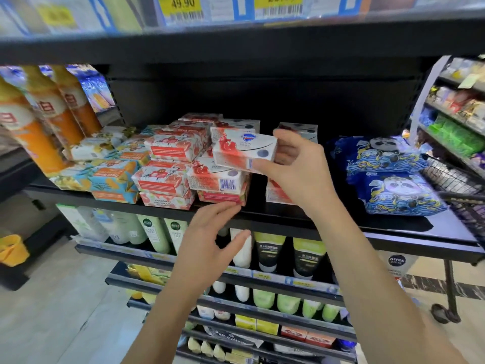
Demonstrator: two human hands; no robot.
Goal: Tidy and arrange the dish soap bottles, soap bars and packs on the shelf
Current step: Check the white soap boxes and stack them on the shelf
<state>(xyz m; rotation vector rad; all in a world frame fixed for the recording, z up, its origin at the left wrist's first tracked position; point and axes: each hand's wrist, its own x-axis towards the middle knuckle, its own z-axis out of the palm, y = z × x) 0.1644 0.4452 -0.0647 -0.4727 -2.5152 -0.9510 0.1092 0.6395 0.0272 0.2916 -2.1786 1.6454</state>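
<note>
My right hand (296,164) grips a white-and-red soap box (242,151) by its right end, held just above a stack of like boxes (217,179) on the black shelf (288,214). My left hand (210,229) hovers with spread fingers below the shelf's front edge, its fingertips near the lowest red box (223,197), holding nothing. Red floral soap bars (168,164) are stacked left of centre, beside teal-and-orange soap bars (115,177). Orange dish soap bottles (39,114) stand at the far left. Two more white soap boxes (299,130) sit behind my right hand.
Blue panda-print packs (393,177) lie on the shelf's right side, next to a wire basket (456,179). Lower shelves hold green and white tubes (267,250). Price tags (181,6) hang on the shelf above. A yellow bin (11,249) stands on the floor at left.
</note>
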